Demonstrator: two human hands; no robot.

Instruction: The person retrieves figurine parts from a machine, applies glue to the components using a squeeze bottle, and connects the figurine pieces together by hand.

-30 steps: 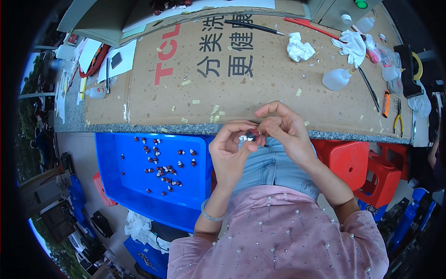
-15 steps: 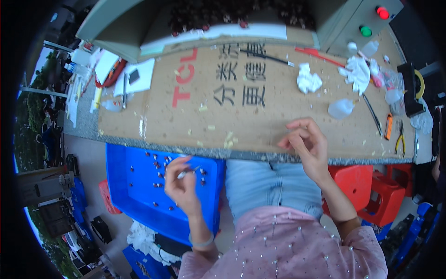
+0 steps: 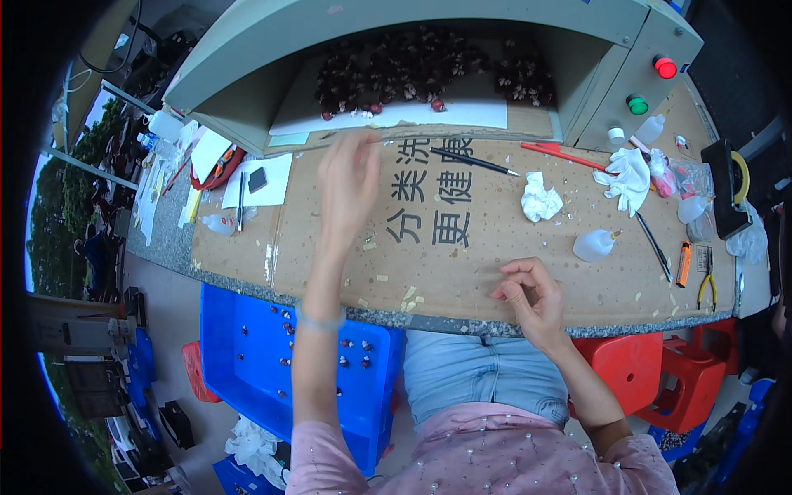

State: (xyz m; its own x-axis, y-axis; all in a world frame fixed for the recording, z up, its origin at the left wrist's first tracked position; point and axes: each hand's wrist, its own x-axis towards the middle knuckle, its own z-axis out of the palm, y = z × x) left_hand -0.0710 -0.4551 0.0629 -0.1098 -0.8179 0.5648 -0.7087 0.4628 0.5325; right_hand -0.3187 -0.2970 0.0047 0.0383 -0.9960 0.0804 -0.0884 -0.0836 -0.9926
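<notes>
Under the arch of a grey open-fronted cabinet (image 3: pixel 239 74), many small dark red pieces with whitish tips (image 3: pixel 396 66) lie crowded together in shadow, a larger mass toward the left and a smaller cluster toward the right. They rest on a white sheet (image 3: pixel 478 116), and near its front edge a few rounder, brighter red ones (image 3: pixel 437 106) sit apart. Just before that opening is the left hand (image 3: pixel 351 177), blurred, its fingers bent and close together; whether they have hold of anything cannot be told. Near the table's front edge, the right hand (image 3: pixel 532 301) is half curled, thumb near the bent fingers, and what may be between the tips is too small to tell. Below the table edge, a blue tray (image 3: pixel 363 404) contains more of the red-and-white pieces (image 3: pixel 365 361), scattered singly over its floor and partly hidden by the left forearm. On the cardboard (image 3: pixel 462 285) covering the table are a crumpled white tissue (image 3: pixel 540 198), a black pen (image 3: pixel 487 165) and a translucent white bottle (image 3: pixel 594 245). Farther right lie an orange cutter (image 3: pixel 684 264) and yellow-handled pliers (image 3: pixel 708 285); red stools (image 3: pixel 631 371) stand beneath.
</notes>
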